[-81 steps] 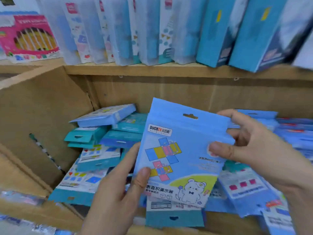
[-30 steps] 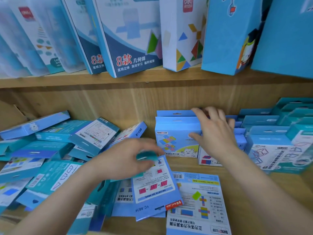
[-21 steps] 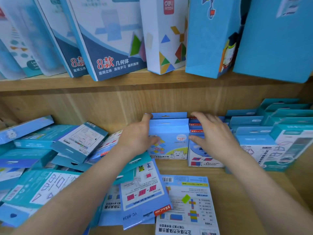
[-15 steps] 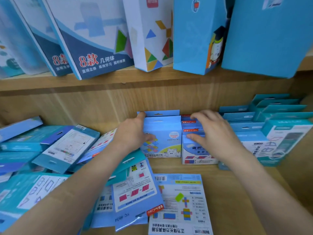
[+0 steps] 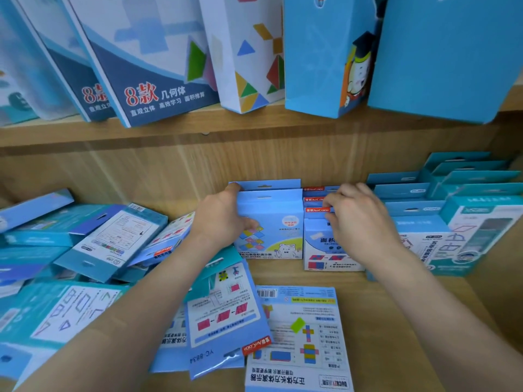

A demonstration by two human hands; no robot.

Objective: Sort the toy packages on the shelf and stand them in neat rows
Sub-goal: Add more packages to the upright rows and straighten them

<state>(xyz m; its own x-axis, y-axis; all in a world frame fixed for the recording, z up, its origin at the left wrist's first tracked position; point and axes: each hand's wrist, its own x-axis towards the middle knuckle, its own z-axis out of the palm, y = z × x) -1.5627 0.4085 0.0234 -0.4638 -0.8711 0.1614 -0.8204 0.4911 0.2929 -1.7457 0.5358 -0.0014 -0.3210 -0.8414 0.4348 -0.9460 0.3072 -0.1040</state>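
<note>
The left hand (image 5: 223, 222) is gripping two standing bear packages (image 5: 271, 222) at mid-shelf, thumb in front. The right hand (image 5: 359, 224) is curling its fingers over three red-labelled packages (image 5: 319, 247) just beside them. A heap of loose packages (image 5: 99, 244) is lying at the left on the wooden shelf (image 5: 382, 301), below big boxes (image 5: 158, 66).

Left hand (image 5: 219, 219), right hand (image 5: 358, 222) outstretched, fingers (image 5: 335, 197) curled.
</note>
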